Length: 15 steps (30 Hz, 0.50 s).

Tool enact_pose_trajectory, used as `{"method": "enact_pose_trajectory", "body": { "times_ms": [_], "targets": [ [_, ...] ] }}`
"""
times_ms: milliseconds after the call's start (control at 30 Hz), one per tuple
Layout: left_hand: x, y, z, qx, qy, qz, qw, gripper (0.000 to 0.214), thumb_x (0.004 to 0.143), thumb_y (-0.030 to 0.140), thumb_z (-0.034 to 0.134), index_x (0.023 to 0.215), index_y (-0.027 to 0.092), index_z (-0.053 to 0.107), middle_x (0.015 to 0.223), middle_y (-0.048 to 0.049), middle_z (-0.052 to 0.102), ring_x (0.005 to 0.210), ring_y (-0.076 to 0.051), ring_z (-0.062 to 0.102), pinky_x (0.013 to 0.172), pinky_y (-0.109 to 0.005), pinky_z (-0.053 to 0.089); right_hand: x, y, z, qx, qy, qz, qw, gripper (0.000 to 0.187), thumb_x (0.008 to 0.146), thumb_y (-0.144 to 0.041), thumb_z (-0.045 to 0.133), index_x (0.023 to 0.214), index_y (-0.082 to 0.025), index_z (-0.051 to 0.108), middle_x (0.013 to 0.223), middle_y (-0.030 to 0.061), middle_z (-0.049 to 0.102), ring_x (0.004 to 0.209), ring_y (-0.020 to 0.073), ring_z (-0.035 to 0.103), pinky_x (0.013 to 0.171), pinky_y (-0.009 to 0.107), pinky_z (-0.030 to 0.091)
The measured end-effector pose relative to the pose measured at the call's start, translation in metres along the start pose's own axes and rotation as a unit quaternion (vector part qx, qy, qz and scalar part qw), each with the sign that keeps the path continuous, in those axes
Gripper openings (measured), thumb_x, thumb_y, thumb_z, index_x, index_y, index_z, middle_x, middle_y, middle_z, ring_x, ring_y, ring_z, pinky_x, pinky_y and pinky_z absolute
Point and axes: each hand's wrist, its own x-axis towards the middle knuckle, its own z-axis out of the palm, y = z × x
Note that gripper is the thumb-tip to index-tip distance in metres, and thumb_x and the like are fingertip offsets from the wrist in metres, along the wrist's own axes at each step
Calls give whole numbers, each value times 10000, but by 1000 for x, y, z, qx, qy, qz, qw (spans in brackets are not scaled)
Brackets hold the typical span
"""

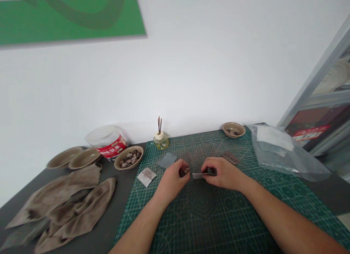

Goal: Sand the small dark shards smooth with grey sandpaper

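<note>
A dark table (pixel 330 194) lies mostly under a green cutting mat (pixel 207 225), which spreads beneath the hands. Left of the hands lie stained cloths (pixel 62 206); farther off to that side stand a bowl of pebbles (pixel 128 157) and a tub with a red label (pixel 108 141). A clear plastic bag (pixel 284 152) lies right of the hands. Just ahead of the left hand (pixel 173 179) lies a grey sheet (pixel 166 160). That hand pinches a small dark pebble (pixel 184 171), while the right hand (pixel 221 172) grips a flat grey strip (pixel 198 175). The hands are close together, not quite touching. The strip's long axis runs roughly side to side, its free end pointing left at the pebble. Its grip looks shallow, so a slip could drop the pebble and send it rolling across the mat.
</note>
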Motion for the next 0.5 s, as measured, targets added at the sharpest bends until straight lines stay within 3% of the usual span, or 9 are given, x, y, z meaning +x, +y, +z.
{"method": "enact_pose_trajectory", "body": {
  "times_ms": [100, 200, 300, 367, 500],
  "targets": [
    [0, 1, -1, 10, 0, -5, 1000, 114, 775, 217, 566, 881, 197, 602, 795, -2, 647, 738, -162, 595, 652, -250, 413, 1, -1, 0, 0, 26, -8, 1000, 116, 754, -170, 657, 864, -194, 681, 796, 1, 650, 732, 147, 581, 672, 250, 404],
    [0, 1, -3, 14, 8, -6, 1000, 109, 791, 230, 554, 884, 197, 600, 794, -4, 645, 745, -167, 594, 655, -255, 413, 1, -1, -2, -14, 17, -13, 1000, 215, 674, -176, 721, 883, -192, 670, 839, 5, 654, 794, 170, 589, 725, 264, 409],
    [1, 0, -4, 13, 5, -2, 1000, 111, 794, 232, 554, 889, 198, 601, 797, -2, 647, 745, -168, 596, 665, -261, 417, -1, -1, -5, -18, -9, 13, 1000, 121, 687, -195, 714, 790, -188, 652, 743, -20, 625, 699, 149, 569, 642, 245, 382],
    [2, -1, -3, 16, 5, 0, 1000, 107, 793, 238, 560, 883, 200, 604, 794, 1, 645, 738, -167, 595, 664, -263, 418, -1, 0, -7, 3, 13, 27, 1000, 70, 748, -215, 675, 809, -189, 651, 751, -21, 626, 687, 138, 567, 614, 233, 372],
    [2, -1, -4, 14, 21, -1, 1000, 99, 806, 268, 563, 869, 206, 609, 786, 9, 646, 726, -165, 595, 659, -263, 424, -1, 0, -4, -2, 6, 15, 1000, 178, 707, -203, 706, 876, -195, 651, 800, -19, 645, 714, 141, 577, 634, 230, 381]
  ]
}}
